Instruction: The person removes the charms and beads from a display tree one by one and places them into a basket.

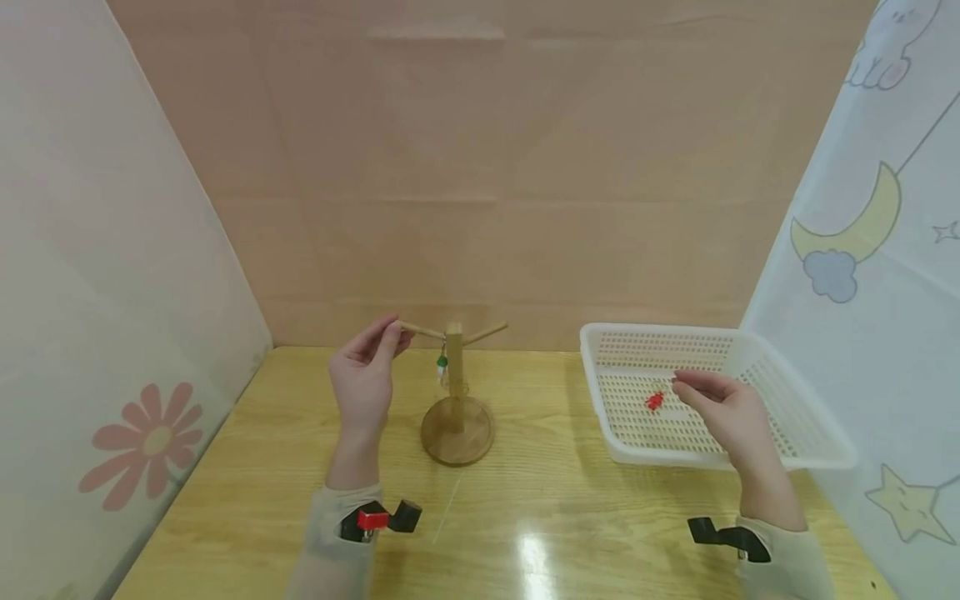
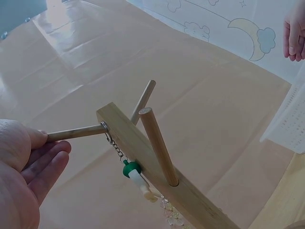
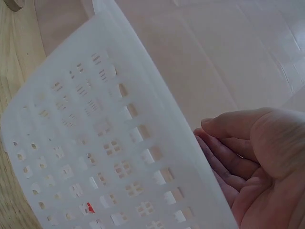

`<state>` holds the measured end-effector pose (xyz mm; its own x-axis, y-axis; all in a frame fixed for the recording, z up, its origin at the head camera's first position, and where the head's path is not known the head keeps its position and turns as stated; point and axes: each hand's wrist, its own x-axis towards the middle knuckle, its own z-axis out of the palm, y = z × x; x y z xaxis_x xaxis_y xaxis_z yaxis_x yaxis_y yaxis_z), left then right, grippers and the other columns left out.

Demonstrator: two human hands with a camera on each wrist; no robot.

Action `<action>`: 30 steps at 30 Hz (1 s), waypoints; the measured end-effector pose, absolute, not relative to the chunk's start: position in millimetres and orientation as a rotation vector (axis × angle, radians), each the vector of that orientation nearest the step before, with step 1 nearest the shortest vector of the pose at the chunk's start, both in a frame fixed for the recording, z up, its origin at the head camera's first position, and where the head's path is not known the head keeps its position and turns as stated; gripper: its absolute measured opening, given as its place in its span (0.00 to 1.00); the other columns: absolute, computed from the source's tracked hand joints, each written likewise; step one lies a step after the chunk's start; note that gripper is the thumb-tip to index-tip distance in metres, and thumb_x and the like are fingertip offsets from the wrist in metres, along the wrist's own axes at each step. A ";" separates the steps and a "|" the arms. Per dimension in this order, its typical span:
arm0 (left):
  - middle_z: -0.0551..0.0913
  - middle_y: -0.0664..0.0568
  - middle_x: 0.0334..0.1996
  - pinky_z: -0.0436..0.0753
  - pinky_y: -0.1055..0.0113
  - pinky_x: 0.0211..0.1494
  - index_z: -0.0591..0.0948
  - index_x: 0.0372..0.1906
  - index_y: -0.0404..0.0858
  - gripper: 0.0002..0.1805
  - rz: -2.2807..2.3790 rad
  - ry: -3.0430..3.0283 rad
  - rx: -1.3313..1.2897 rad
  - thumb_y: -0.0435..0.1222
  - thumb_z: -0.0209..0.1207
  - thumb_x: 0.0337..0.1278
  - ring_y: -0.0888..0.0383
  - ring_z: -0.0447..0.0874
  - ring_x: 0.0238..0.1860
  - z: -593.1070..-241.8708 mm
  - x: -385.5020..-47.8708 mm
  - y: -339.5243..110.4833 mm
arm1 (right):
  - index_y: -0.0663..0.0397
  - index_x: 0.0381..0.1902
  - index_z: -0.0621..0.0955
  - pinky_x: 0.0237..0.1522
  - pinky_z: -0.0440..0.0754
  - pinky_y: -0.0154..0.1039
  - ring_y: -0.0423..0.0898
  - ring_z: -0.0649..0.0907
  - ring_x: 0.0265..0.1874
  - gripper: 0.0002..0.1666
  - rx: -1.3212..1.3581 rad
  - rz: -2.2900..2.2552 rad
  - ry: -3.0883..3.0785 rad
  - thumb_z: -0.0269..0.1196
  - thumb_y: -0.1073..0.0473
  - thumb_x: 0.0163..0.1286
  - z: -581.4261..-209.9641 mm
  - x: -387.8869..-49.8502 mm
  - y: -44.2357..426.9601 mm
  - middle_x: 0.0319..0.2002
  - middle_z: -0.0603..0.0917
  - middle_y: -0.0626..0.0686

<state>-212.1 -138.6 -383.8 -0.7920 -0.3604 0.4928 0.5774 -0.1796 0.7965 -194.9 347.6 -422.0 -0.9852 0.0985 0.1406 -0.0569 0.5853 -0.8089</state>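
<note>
A wooden stand [image 1: 455, 367] with a round base and several pegs is on the table. My left hand [image 1: 363, 367] pinches the tip of its left peg [image 2: 76, 133] between thumb and fingers. Near the post, a keychain [image 1: 442, 364] with a green-topped white charm hangs from that peg by its metal ring; clear beads [image 2: 171, 213] show below it. Over the white basket [image 1: 615, 450] at the right hovers my right hand [image 1: 727, 408], fingers loosely bent, with nothing visible in them. A small red charm [image 1: 655, 401] lies in the basket, left of the fingertips.
The basket's tall perforated wall [image 3: 109, 129] stands between the right wrist camera and the basket's inside. A beige backdrop [image 1: 480, 167] closes off the rear of the wooden table [image 1: 525, 508]. Patterned sheets flank it on the left [image 1: 112, 250] and right [image 1: 915, 333].
</note>
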 end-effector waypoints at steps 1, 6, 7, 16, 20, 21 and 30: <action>0.93 0.46 0.41 0.90 0.60 0.51 0.88 0.53 0.25 0.12 -2.014 -1.486 -0.254 0.29 0.67 0.72 0.56 0.94 0.41 -383.8 -211.9 -138.9 | 0.61 0.67 0.83 0.45 0.76 0.24 0.24 0.82 0.45 0.32 -0.031 1.354 -2.641 0.67 0.42 0.79 -421.5 -194.9 347.0 0.49 0.90 0.35; 0.93 0.46 0.41 0.90 0.59 0.52 0.88 0.53 0.24 0.12 -2.020 -1.480 -0.265 0.28 0.67 0.72 0.55 0.94 0.41 -383.0 -211.2 -139.9 | 0.60 0.66 0.84 0.45 0.76 0.25 0.25 0.82 0.45 0.33 -0.027 1.336 -2.648 0.67 0.40 0.78 -417.9 -193.9 342.5 0.50 0.90 0.38; 0.93 0.46 0.41 0.90 0.59 0.52 0.88 0.53 0.24 0.12 -2.020 -1.478 -0.265 0.28 0.67 0.72 0.55 0.94 0.41 -382.8 -211.1 -140.1 | 0.60 0.66 0.84 0.45 0.76 0.25 0.24 0.82 0.45 0.33 -0.024 1.332 -2.648 0.67 0.40 0.78 -416.9 -193.8 341.0 0.51 0.90 0.38; 0.93 0.47 0.40 0.90 0.60 0.51 0.88 0.53 0.23 0.12 -2.021 -1.482 -0.279 0.28 0.67 0.72 0.56 0.94 0.41 -379.8 -209.9 -139.9 | 0.60 0.63 0.86 0.45 0.78 0.20 0.23 0.83 0.46 0.28 0.065 1.341 -2.607 0.69 0.45 0.78 -408.0 -193.3 320.9 0.51 0.92 0.45; 0.93 0.48 0.39 0.90 0.60 0.51 0.88 0.53 0.24 0.12 -2.019 -1.485 -0.268 0.27 0.67 0.72 0.57 0.94 0.40 -380.1 -210.2 -139.8 | 0.59 0.63 0.86 0.44 0.80 0.22 0.27 0.85 0.44 0.26 0.093 1.377 -2.594 0.70 0.46 0.78 -404.5 -195.5 305.8 0.52 0.92 0.50; 0.93 0.48 0.39 0.90 0.60 0.51 0.88 0.53 0.24 0.12 -2.018 -1.485 -0.266 0.27 0.67 0.72 0.57 0.94 0.40 -380.3 -210.3 -139.8 | 0.59 0.63 0.86 0.44 0.81 0.23 0.29 0.86 0.43 0.26 0.101 1.395 -2.592 0.70 0.47 0.77 -403.7 -196.3 301.7 0.52 0.92 0.50; 0.93 0.48 0.39 0.91 0.61 0.50 0.88 0.52 0.23 0.12 -2.023 -1.473 -0.282 0.27 0.68 0.71 0.57 0.94 0.39 -381.2 -209.6 -137.8 | 0.56 0.60 0.88 0.45 0.85 0.28 0.35 0.88 0.45 0.23 0.251 1.487 -2.555 0.71 0.48 0.77 -399.2 -197.9 258.9 0.53 0.91 0.56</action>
<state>-209.6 -137.8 -381.2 -0.7892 -0.3502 0.5045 0.5877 -0.1924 0.7859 -197.9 258.9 -399.2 -0.9704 -0.0573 0.2344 -0.2321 0.4873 -0.8418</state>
